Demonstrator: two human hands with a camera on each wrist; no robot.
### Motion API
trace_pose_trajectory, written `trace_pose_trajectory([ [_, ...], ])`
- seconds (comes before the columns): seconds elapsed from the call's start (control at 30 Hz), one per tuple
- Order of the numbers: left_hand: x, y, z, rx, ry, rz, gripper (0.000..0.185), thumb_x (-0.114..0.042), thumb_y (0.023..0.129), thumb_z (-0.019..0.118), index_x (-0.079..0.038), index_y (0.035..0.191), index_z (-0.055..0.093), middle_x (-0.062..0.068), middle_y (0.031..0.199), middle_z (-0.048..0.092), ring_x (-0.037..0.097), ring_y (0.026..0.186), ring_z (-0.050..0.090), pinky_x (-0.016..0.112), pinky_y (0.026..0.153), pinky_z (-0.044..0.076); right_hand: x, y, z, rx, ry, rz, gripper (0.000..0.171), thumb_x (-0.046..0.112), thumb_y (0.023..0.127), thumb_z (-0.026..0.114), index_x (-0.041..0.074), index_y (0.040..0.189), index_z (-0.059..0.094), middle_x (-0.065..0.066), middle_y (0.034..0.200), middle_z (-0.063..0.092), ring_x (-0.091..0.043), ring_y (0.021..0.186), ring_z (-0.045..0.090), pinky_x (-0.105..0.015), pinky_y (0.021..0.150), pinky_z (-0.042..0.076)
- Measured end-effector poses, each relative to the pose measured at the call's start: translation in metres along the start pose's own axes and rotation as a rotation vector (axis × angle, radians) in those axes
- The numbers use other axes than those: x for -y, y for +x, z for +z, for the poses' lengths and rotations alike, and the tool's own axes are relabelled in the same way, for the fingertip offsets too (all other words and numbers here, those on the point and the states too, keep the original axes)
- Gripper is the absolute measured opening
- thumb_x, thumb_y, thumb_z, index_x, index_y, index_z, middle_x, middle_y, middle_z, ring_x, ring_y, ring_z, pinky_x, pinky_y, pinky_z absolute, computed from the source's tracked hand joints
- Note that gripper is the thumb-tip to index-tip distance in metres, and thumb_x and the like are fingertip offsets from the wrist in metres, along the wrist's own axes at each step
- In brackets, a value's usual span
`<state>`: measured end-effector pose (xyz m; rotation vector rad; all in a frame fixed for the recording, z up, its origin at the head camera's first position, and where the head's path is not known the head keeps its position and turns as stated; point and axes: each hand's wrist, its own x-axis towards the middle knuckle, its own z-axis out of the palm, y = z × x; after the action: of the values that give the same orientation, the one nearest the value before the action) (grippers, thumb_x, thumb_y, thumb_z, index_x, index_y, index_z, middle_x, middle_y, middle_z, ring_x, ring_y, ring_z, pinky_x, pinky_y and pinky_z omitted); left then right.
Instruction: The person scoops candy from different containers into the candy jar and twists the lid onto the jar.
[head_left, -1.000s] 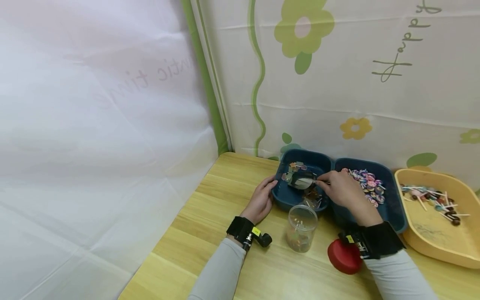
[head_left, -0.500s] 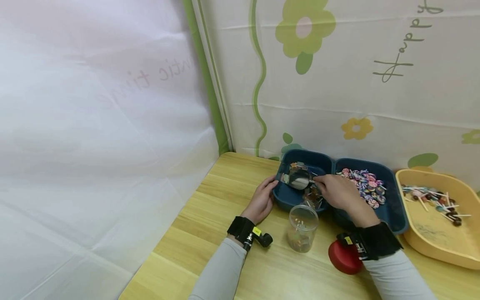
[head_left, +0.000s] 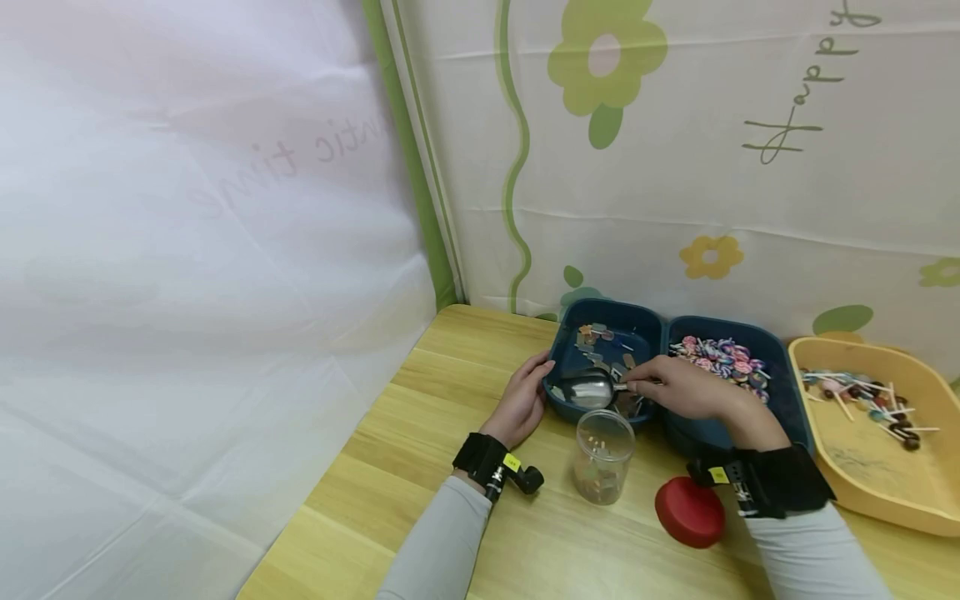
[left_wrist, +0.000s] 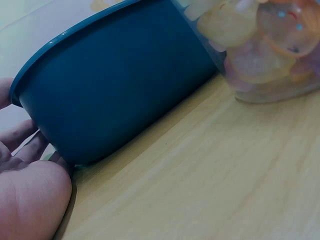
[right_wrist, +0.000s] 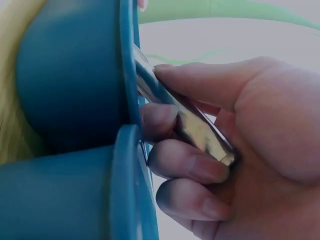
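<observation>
My right hand [head_left: 675, 390] grips the handle of a metal scoop [head_left: 588, 392] whose bowl lies low in the left blue tray [head_left: 564, 398], among small flat candies. In the right wrist view the fingers [right_wrist: 190, 167] curl round the shiny handle [right_wrist: 192, 127] at the tray's rim [right_wrist: 129, 75]. My left hand [head_left: 519, 404] rests against the left outer wall of that tray, seen again in the left wrist view as a blue wall [left_wrist: 120, 90] beside my palm [left_wrist: 30, 200]. A clear plastic jar [head_left: 602, 456] holding some candies stands just in front of the tray.
A red lid [head_left: 688, 513] lies on the wooden table [head_left: 420, 467] right of the jar. A second blue tray [head_left: 780, 417] holds swirl candies, and a yellow tray [head_left: 877, 483] of lollipops sits at the far right. A flowered cloth wall stands right behind the trays.
The scoop has dropped from above the tray's middle to its near left corner, and my right hand has come nearer and lower with it. The left hand has stayed put.
</observation>
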<state>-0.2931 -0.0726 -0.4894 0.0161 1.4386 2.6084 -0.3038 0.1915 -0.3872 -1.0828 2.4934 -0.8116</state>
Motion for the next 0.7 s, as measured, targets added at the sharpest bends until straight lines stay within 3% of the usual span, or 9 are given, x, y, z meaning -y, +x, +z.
trace_pose_trajectory([
  [0.2,0.000,0.000,0.000,-0.013,-0.003,-0.003,0.044,-0.015,0.109,0.050,-0.004,0.151,0.044,0.014,0.156,0.040,0.028,0.145,0.036,0.033,0.114,0.036,-0.005,-0.004,-0.001,-0.004,0.093,-0.014,0.032,0.012,0.108,0.051,-0.007,0.130,0.066,-0.004,0.086,0.062,-0.011,0.073,0.051,-0.030,0.069,0.042],
  [0.27,0.001,0.001,0.000,-0.019,-0.003,-0.005,0.044,-0.015,0.109,0.050,-0.004,0.151,0.045,0.014,0.157,0.039,0.025,0.142,0.039,0.032,0.113,0.036,-0.007,-0.007,-0.002,-0.016,0.118,-0.008,0.033,0.011,0.108,0.051,-0.007,0.131,0.065,-0.006,0.091,0.063,-0.014,0.079,0.053,-0.029,0.070,0.043],
  [0.43,0.001,0.002,0.001,-0.033,-0.003,-0.011,0.044,-0.014,0.108,0.051,-0.004,0.150,0.045,0.015,0.155,0.041,0.015,0.129,0.048,0.028,0.105,0.041,-0.007,-0.012,-0.005,-0.036,0.142,0.010,0.034,0.013,0.109,0.049,-0.005,0.134,0.064,-0.015,0.122,0.067,-0.025,0.100,0.058,-0.029,0.081,0.050],
  [0.53,0.001,0.003,0.001,-0.043,0.002,-0.006,0.042,-0.013,0.108,0.051,-0.003,0.149,0.047,0.014,0.152,0.044,0.013,0.120,0.050,0.025,0.099,0.043,-0.007,-0.014,-0.008,-0.051,0.148,0.006,0.033,0.012,0.109,0.050,-0.004,0.133,0.064,-0.011,0.116,0.068,-0.022,0.095,0.058,-0.028,0.079,0.050],
  [0.7,0.001,0.003,0.000,-0.032,0.009,0.004,0.043,-0.014,0.108,0.051,-0.003,0.149,0.047,0.015,0.155,0.041,0.017,0.132,0.046,0.031,0.111,0.037,-0.006,-0.019,-0.012,-0.087,0.141,0.030,0.032,0.013,0.108,0.051,-0.003,0.132,0.065,-0.008,0.109,0.066,-0.019,0.091,0.055,-0.029,0.077,0.049],
])
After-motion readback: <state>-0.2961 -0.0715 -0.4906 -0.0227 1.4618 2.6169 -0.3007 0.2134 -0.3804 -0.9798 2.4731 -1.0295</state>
